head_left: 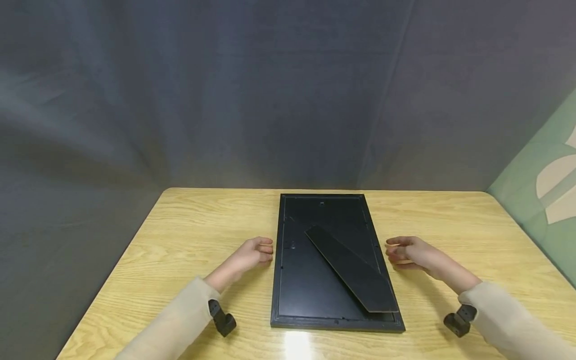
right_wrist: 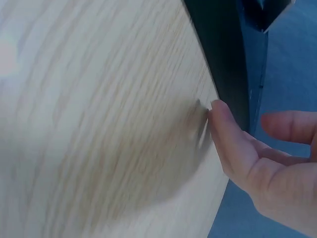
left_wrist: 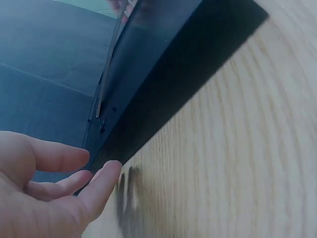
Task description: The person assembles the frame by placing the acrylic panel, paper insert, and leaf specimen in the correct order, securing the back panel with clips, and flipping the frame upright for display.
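A black picture frame [head_left: 303,287] lies on the table with its back facing up. Its easel stand [head_left: 353,272] slants across the back toward the lower right corner, that end raised a little. Just off the frame's left side is my left hand [head_left: 254,252], fingers loosely bent, holding nothing. On the opposite side my right hand [head_left: 411,254] hovers beside the right edge, likewise relaxed and without anything in it. In the left wrist view the fingertips come close to the frame's side [left_wrist: 163,99]; whether they touch it I cannot tell. The frame's front is hidden.
The light wood table [head_left: 202,220] extends on both sides of the frame. A dark grey curtain [head_left: 270,100] hangs behind and to the left. At the right is a green patterned surface [head_left: 535,200]. Each forearm wears a small black wrist camera [head_left: 222,320].
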The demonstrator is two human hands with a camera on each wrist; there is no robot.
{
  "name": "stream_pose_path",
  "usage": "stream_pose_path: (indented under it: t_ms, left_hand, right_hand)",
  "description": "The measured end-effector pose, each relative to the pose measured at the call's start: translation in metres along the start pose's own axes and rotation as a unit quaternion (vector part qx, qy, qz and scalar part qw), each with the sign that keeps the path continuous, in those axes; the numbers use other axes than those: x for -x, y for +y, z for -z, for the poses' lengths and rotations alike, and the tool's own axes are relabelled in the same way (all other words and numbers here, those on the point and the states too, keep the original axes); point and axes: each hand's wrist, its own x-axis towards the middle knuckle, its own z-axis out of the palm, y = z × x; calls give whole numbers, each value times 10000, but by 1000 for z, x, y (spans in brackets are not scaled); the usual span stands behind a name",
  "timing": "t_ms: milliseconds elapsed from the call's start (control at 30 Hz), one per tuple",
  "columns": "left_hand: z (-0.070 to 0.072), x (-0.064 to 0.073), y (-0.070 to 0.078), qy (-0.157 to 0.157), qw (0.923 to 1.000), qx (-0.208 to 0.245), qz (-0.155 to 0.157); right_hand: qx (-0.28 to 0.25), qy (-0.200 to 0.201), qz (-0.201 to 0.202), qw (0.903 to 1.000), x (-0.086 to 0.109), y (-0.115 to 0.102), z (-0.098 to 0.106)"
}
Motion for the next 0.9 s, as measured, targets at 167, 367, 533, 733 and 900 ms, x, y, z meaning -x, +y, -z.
stream_pose_path:
  t_ms: [167,367,533,733,900]
  left_hand:
    - [-1,-3,-3,-406,9983,363,187]
    - [-2,-3,-9,-666,9962,542,170]
    - [0,0,-10,-808,9940,707,186]
    - [-6,9,-11,-603,9951,722,313]
    - [-15,17,-8,-211,9976,558,341]
  right_hand:
    - [-347,-15,-153,9993,-1,-2,-6]
    - [-716,-102,-320,9969,-8,-4,-13]
    - [-1148,-192,-334,9926,-10,-1,-14]
    - [-1163,9,-282,9928,-9,4,-23]
    - [-855,426,-111,9954,-5,4,-36]
